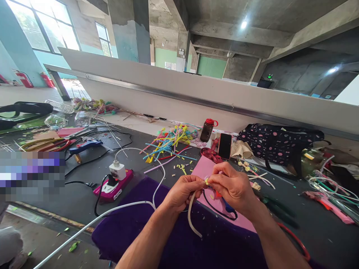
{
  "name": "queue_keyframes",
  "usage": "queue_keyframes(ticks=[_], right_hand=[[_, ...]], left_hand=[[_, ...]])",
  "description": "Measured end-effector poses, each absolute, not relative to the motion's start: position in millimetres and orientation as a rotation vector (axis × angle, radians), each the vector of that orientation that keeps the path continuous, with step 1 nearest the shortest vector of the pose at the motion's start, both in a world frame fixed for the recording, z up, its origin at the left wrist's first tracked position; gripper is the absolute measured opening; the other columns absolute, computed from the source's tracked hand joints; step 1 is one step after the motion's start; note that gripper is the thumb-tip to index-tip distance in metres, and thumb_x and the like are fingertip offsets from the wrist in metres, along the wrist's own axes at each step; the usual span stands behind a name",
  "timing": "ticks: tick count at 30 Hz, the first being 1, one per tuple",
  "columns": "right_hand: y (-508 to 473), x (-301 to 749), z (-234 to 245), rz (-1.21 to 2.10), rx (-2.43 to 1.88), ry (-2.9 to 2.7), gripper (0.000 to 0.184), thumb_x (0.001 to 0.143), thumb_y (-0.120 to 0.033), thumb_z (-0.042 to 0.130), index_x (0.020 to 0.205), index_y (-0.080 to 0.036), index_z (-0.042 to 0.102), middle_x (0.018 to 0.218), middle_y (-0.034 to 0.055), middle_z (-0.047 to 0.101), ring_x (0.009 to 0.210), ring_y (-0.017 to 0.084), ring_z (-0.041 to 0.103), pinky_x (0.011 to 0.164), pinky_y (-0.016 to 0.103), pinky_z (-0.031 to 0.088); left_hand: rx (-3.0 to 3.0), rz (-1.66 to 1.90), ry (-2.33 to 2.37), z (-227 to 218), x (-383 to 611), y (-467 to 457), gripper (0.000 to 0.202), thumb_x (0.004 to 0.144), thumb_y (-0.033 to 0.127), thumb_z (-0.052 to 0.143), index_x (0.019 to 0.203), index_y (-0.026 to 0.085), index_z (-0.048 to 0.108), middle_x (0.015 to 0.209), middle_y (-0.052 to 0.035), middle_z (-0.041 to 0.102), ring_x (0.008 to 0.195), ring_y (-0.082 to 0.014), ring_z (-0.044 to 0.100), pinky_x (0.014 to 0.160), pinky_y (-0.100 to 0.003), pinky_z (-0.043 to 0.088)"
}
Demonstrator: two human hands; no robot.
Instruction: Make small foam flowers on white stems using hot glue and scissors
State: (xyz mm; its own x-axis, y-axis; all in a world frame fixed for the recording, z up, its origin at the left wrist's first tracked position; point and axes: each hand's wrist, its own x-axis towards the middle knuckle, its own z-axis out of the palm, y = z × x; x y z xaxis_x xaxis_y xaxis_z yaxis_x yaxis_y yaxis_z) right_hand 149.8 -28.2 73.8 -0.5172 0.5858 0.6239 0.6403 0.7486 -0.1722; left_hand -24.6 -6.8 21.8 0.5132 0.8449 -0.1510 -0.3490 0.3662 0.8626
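Above the pink sheet, my left hand and my right hand meet fingertip to fingertip. Both pinch a small yellow and pale purple piece, which looks like the head of a craft flower. Out of my left hand a cream pipe-cleaner-like stem hangs down in a curve. The fingers hide most of the small piece, so its exact shape does not show. Under my forearms lies a dark purple cloth. A black cord loops just below my right hand.
Coloured flower stems are heaped ahead, with cut yellow bits nearby. A magenta power strip holds a white charger. A bottle, phone and patterned bag stand behind. A pink glue gun lies right; a person sits left.
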Motion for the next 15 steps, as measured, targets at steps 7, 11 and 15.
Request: queue_keyframes(ticks=[7, 11, 15], right_hand=[[-28.9, 150.0, 74.9, -0.113, -0.912, -2.277, 0.014, 0.086, -0.019, 0.053, 0.087, -0.022, 0.067, 0.088, 0.0026, 0.057, 0.064, 0.009, 0.056, 0.058, 0.021, 0.043], [-29.5, 149.3, 75.4, -0.116, -0.914, -2.271, 0.014, 0.086, -0.020, 0.053, 0.087, -0.022, 0.067, 0.087, 0.0028, 0.057, 0.062, 0.009, 0.055, 0.056, 0.021, 0.042], [-28.4, 148.4, 74.1, -0.076, -0.915, -2.266, 0.014, 0.086, -0.020, 0.054, 0.087, -0.022, 0.067, 0.088, 0.0028, 0.057, 0.058, 0.008, 0.053, 0.053, 0.022, 0.041]], left_hand=[[0.885, 0.845, 0.646, 23.5, -24.3, -7.8, 0.026, 0.062, 0.032, 0.071, 0.058, 0.012, 0.055, 0.040, 0.0038, 0.048, 0.027, -0.0006, 0.025, 0.030, -0.017, 0.008], [0.882, 0.848, 0.657, 22.3, -23.8, -7.8, 0.026, 0.062, 0.032, 0.071, 0.058, 0.013, 0.055, 0.040, 0.0041, 0.047, 0.027, -0.0005, 0.024, 0.030, -0.017, 0.008], [0.877, 0.845, 0.665, 21.4, -24.2, -6.9, 0.025, 0.062, 0.032, 0.072, 0.059, 0.012, 0.056, 0.040, 0.0041, 0.047, 0.028, -0.0006, 0.026, 0.030, -0.017, 0.009]])
